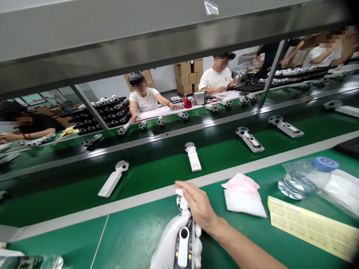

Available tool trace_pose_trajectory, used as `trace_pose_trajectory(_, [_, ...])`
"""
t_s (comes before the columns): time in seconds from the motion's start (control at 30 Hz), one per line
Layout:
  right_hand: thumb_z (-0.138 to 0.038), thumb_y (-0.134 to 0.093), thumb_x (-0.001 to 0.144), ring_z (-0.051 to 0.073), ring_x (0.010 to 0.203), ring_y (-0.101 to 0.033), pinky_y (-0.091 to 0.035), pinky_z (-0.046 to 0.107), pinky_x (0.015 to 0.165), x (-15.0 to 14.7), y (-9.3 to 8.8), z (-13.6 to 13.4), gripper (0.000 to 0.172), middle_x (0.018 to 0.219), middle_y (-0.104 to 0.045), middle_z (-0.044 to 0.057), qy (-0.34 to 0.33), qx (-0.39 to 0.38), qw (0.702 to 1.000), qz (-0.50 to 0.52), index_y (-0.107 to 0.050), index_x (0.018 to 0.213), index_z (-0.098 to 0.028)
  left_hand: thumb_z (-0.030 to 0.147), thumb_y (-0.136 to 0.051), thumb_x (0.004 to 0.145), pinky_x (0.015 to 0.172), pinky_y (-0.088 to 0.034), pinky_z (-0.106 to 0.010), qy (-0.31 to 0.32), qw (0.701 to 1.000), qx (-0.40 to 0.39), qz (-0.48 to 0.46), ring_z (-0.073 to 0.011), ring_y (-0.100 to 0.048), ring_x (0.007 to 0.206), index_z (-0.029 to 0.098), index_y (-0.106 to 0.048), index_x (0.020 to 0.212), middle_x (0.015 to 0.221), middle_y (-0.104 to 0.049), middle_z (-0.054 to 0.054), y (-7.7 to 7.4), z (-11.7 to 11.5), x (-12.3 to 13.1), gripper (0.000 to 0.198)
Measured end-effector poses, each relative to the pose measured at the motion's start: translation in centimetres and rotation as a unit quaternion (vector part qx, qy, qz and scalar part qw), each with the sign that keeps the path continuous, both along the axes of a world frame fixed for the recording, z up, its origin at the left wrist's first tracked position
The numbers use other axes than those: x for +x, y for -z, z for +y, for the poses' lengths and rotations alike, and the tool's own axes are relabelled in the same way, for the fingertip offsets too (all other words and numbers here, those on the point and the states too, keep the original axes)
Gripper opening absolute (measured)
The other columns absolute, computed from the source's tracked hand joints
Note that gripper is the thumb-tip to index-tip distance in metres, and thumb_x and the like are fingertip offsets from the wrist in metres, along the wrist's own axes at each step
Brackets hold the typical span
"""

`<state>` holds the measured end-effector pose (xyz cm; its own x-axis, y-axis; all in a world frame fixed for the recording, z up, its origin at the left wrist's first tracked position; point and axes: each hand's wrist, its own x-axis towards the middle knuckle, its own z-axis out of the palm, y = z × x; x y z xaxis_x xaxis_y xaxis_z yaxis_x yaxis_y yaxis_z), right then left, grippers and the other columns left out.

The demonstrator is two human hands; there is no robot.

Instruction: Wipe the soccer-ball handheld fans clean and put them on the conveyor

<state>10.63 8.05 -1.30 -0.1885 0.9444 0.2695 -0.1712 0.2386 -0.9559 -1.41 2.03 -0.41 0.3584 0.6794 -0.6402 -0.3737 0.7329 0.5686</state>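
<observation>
Green bench [134, 228] along a green conveyor [157, 168], cartons [183, 76] beyond.
With the gloved left hand [168, 237] I grasp a football-headed device [183, 248]; whether the right hand [200, 207], against it, grips I can't tell.

the white-gloved left hand [166, 241] grips a handheld device [183, 248] with a football-patterned head, which the bare right hand [200, 207] partly covers. to the right sit a white pad [244, 202], a yellow label sheet [311, 229] and a bottle [297, 184]; beyond, similar devices [193, 158] lie spaced along a green conveyor [157, 168], with co-workers [146, 100] across it.
</observation>
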Motion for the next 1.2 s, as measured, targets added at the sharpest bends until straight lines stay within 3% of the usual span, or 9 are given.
trace_pose_trajectory(0.07, [-0.037, -0.046, 0.086, 0.022, 0.104, -0.054, -0.036, 0.038, 0.094, 0.3, -0.3, 0.2, 0.03, 0.107, -0.064, 0.006, -0.03, 0.043, 0.997, -0.056, -0.062, 0.109, -0.025, 0.034, -0.05, 0.085, 0.07, -0.051, -0.033, 0.01, 1.0, -0.006, -0.007, -0.0152, -0.057, 0.083, 0.014, -0.053, 0.108, 0.101, -0.057, -0.006, 0.0, -0.2, -0.1, 0.03])
trace_pose_trajectory(0.17, [-0.04, -0.047, 0.085, 0.021, 0.089, -0.061, -0.045, 0.037, 0.08, 0.7, 0.1, 1.1, 0.034, 0.101, -0.067, 0.008, -0.092, -0.1, 0.99, 0.039, -0.059, 0.112, -0.022, 0.036, -0.05, 0.086, 0.063, -0.05, -0.029, 0.024, 1.0, -0.01, -0.009, -0.0126, -0.057, 0.075, 0.014, -0.054, 0.104, 0.093, -0.058, -0.005, 0.5, -0.5, 0.0, 0.029])
trace_pose_trajectory(0.3, [-0.042, -0.058, 0.079, 0.024, 0.088, -0.064, -0.047, 0.037, 0.077, 0.9, 1.0, 2.1, 0.041, 0.094, -0.068, 0.013, -0.165, -0.245, 0.928, 0.229, -0.057, 0.109, -0.015, 0.044, -0.045, 0.087, 0.05, -0.045, -0.022, 0.031, 0.999, -0.009, -0.007, -0.0076, -0.051, 0.056, 0.013, -0.055, 0.097, 0.075, -0.056, -0.001, 1.3, -0.7, 0.3, 0.035])
trace_pose_trajectory(0.53, [-0.031, -0.068, 0.069, 0.026, 0.082, -0.065, -0.049, 0.039, 0.072, 0.3, 2.5, 2.2, 0.038, 0.088, -0.068, 0.014, -0.113, -0.337, 0.881, 0.312, -0.058, 0.101, -0.011, 0.041, -0.047, 0.086, 0.059, -0.049, -0.028, 0.011, 1.0, 0.003, 0.021, -0.012, -0.055, 0.071, 0.016, -0.053, 0.104, 0.091, -0.058, -0.005, 0.5, -0.4, -0.2, 0.032])
trace_pose_trajectory(0.67, [-0.031, -0.064, 0.072, 0.022, 0.078, -0.066, -0.049, 0.034, 0.067, 0.4, 2.1, 2.3, 0.031, 0.082, -0.069, 0.009, -0.037, -0.336, 0.883, 0.324, -0.058, 0.098, -0.015, 0.042, -0.045, 0.086, 0.066, -0.05, -0.031, 0.0, 0.999, 0.011, 0.038, -0.0138, -0.056, 0.078, 0.017, -0.052, 0.109, 0.1, -0.057, -0.007, -0.2, -1.3, 0.1, 0.034])
trace_pose_trajectory(0.73, [-0.036, -0.057, 0.078, 0.02, 0.078, -0.065, -0.049, 0.033, 0.069, 0.8, 1.4, 2.0, 0.03, 0.084, -0.069, 0.007, -0.013, -0.291, 0.908, 0.3, -0.057, 0.103, -0.018, 0.042, -0.045, 0.087, 0.069, -0.05, -0.032, -0.008, 0.999, 0.017, 0.043, -0.0145, -0.057, 0.081, 0.017, -0.051, 0.111, 0.103, -0.057, -0.007, -0.5, -1.5, 0.3, 0.035])
trace_pose_trajectory(0.83, [-0.037, -0.048, 0.085, 0.021, 0.091, -0.061, -0.045, 0.038, 0.083, 1.1, 0.5, 1.3, 0.029, 0.093, -0.068, 0.006, -0.048, -0.092, 0.987, 0.121, -0.06, 0.107, -0.022, 0.038, -0.048, 0.086, 0.072, -0.05, -0.034, -0.013, 0.999, 0.022, 0.048, -0.0158, -0.057, 0.085, 0.016, -0.051, 0.111, 0.105, -0.056, -0.007, -0.6, -1.0, 0.4, 0.034])
trace_pose_trajectory(0.97, [-0.031, -0.045, 0.087, 0.02, 0.111, -0.05, -0.034, 0.038, 0.098, 0.9, 0.9, 0.5, 0.027, 0.11, -0.063, 0.006, -0.075, 0.133, 0.985, -0.076, -0.063, 0.107, -0.024, 0.035, -0.049, 0.086, 0.074, -0.05, -0.036, -0.018, 0.998, 0.026, 0.054, -0.0165, -0.056, 0.088, 0.017, -0.052, 0.109, 0.107, -0.056, -0.007, -0.5, -0.5, 0.3, 0.03])
trace_pose_trajectory(1.2, [-0.041, -0.048, 0.085, 0.022, 0.088, -0.064, -0.05, 0.036, 0.077, 0.1, 3.4, 1.7, 0.033, 0.098, -0.067, 0.009, 0.006, -0.122, 0.986, 0.112, -0.058, 0.106, -0.018, 0.042, -0.046, 0.086, 0.066, -0.049, -0.031, -0.029, 0.997, 0.045, 0.063, -0.0135, -0.056, 0.077, 0.015, -0.052, 0.108, 0.098, -0.057, -0.006, -0.4, -1.9, 0.8, 0.035])
